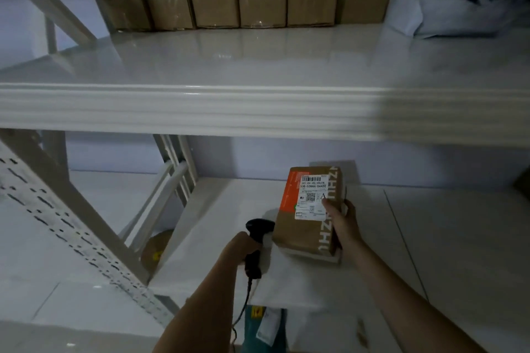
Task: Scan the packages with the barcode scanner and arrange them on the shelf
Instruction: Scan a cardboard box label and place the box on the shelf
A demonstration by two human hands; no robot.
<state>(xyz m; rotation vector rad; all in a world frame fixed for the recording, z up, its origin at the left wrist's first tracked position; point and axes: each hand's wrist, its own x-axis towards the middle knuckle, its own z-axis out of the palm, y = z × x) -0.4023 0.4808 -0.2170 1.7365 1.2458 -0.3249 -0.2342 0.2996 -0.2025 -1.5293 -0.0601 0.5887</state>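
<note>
My right hand (pixel 342 225) grips a brown cardboard package (pixel 307 226) with an orange side stripe and a white barcode label facing up, held tilted above the lower shelf (pixel 430 238). The thumb rests on the label's right edge. My left hand (pixel 243 246) is closed around the handle of a black barcode scanner (pixel 256 241), whose head sits just left of the package, and its cable hangs down. On the upper shelf (pixel 258 60) a row of several brown boxes (pixel 262 8) stands along the back wall.
A white poly-bag parcel (pixel 459 14) lies at the upper shelf's back right. Perforated shelf uprights (pixel 71 226) and diagonal braces stand at the left. A tape-like roll (pixel 155 246) rests on the floor beside the lower shelf. A green parcel (pixel 263 329) lies below the shelf edge.
</note>
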